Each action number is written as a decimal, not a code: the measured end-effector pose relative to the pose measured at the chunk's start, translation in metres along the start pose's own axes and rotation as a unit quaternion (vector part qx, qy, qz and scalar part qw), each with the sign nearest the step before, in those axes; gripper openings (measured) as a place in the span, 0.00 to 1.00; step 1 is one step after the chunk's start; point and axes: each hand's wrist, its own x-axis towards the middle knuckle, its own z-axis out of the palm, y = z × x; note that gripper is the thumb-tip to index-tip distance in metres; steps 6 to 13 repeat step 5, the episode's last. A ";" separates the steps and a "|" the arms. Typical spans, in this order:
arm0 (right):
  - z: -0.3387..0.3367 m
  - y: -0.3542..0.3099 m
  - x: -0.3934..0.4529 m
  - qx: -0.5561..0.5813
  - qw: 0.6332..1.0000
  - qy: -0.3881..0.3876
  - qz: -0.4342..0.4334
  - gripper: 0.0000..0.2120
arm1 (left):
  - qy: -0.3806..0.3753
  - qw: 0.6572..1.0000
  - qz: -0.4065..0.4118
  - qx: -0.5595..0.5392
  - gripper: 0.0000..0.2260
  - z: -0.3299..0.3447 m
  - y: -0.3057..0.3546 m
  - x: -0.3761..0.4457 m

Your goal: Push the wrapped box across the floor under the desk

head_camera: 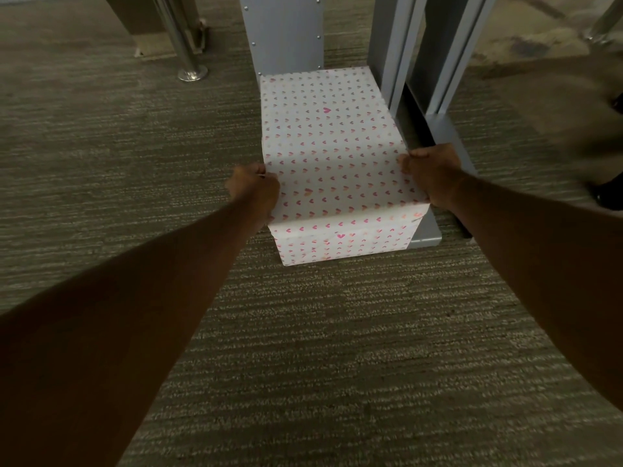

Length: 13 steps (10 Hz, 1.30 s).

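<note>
The wrapped box (332, 156) is white paper dotted with small pink hearts, and it rests on the carpet in the middle of the view. Its far end touches a grey metal panel (283, 32) of the desk. My left hand (254, 188) grips the box's left upper edge near the front corner, fingers curled on it. On the opposite side, my right hand (429, 171) clasps the right upper edge. Both forearms reach forward from the bottom corners of the view.
A grey desk leg with a flat foot (435, 183) runs close along the box's right side. A chrome post with a round base (192, 74) stands at the far left. Grey-brown striped carpet (303, 348) covers the floor. A blurred dark shape (610, 193) sits at the right edge.
</note>
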 end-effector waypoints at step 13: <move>0.000 0.003 -0.039 -0.117 0.987 0.004 -0.112 0.41 | 0.011 0.942 0.205 0.267 0.26 -0.007 -0.006 -0.018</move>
